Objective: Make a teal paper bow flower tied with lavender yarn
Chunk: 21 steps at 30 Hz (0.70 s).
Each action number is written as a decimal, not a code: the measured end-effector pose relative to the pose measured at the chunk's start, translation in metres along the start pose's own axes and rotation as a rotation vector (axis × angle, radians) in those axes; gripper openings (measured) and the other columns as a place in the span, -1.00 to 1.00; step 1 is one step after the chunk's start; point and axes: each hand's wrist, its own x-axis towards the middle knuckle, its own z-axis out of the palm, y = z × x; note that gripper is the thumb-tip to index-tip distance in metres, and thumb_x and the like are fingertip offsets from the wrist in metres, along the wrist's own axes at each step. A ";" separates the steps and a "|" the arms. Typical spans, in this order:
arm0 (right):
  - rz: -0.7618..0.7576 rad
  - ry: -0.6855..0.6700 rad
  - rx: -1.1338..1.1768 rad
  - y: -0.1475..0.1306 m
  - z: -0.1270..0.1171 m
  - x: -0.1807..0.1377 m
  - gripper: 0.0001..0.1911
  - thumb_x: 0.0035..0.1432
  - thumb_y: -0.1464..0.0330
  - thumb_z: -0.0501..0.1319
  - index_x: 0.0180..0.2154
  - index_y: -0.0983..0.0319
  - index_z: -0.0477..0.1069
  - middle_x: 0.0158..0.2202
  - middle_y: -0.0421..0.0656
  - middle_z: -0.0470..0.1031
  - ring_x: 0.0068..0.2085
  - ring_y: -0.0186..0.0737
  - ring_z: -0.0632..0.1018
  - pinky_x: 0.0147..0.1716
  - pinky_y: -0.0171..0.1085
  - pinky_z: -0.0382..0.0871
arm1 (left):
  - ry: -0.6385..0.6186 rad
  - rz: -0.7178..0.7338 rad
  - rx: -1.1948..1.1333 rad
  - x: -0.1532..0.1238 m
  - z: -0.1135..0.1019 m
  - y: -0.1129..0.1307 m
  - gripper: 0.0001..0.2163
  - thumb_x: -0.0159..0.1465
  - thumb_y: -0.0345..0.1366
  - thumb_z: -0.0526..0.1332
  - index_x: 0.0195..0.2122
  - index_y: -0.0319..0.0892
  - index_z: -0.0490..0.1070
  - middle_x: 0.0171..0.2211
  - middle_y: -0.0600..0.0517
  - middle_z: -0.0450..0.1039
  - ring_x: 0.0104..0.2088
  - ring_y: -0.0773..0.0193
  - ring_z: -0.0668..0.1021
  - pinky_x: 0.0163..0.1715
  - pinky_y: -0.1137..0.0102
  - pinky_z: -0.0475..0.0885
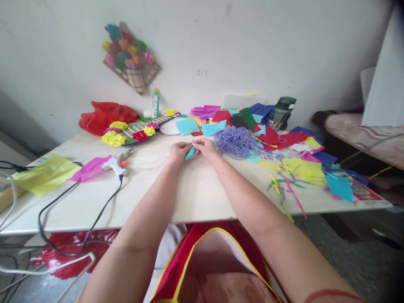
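A small folded piece of light blue crepe paper (190,153) is pinched between my two hands over the middle of the table. My left hand (179,152) is closed at its left side, fingertips on its upper end. My right hand (204,148) closes on the same end from the right. A thin purple strand seems to show at the fingertips, too small to make out well. Just right of my right hand lies a tangled heap of purple yarn (233,142). Flat light blue paper sheets (187,126) lie beyond my hands.
A white glue gun (116,165) with a black cord lies at left, by pink (91,169) and yellow paper (47,173). Behind are a flower-decorated board (134,131), a glue bottle (155,104) and a red bag (105,117). Paper scraps (304,170) and a dark bottle (283,112) occupy the right.
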 end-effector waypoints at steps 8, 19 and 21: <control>0.034 0.021 0.020 0.004 0.003 0.001 -0.88 -0.11 0.39 0.31 -0.51 0.26 0.37 -0.73 -0.37 0.30 -0.67 -0.48 0.31 -0.61 -0.42 0.35 | 0.082 -0.035 0.030 0.000 0.001 0.003 -0.78 -0.10 -0.20 0.35 -0.50 -0.25 0.50 -0.57 0.05 0.48 -0.55 0.36 0.45 -0.53 0.49 0.31; 0.036 0.039 0.003 0.008 0.003 0.003 -0.85 -0.10 0.39 0.30 -0.55 0.25 0.34 -0.74 -0.38 0.29 -0.67 -0.47 0.34 -0.63 -0.44 0.36 | 0.070 -0.050 0.007 -0.005 0.001 0.007 -0.79 -0.10 -0.20 0.35 -0.52 -0.25 0.49 -0.63 0.07 0.43 -0.60 0.38 0.42 -0.56 0.49 0.30; 0.036 0.040 0.013 0.008 0.004 0.003 -0.89 -0.09 0.42 0.30 -0.52 0.26 0.36 -0.72 -0.37 0.31 -0.67 -0.47 0.35 -0.63 -0.44 0.37 | 0.067 -0.066 -0.023 -0.005 0.000 0.007 -0.78 -0.11 -0.19 0.36 -0.52 -0.26 0.49 -0.65 0.08 0.41 -0.62 0.40 0.40 -0.57 0.49 0.29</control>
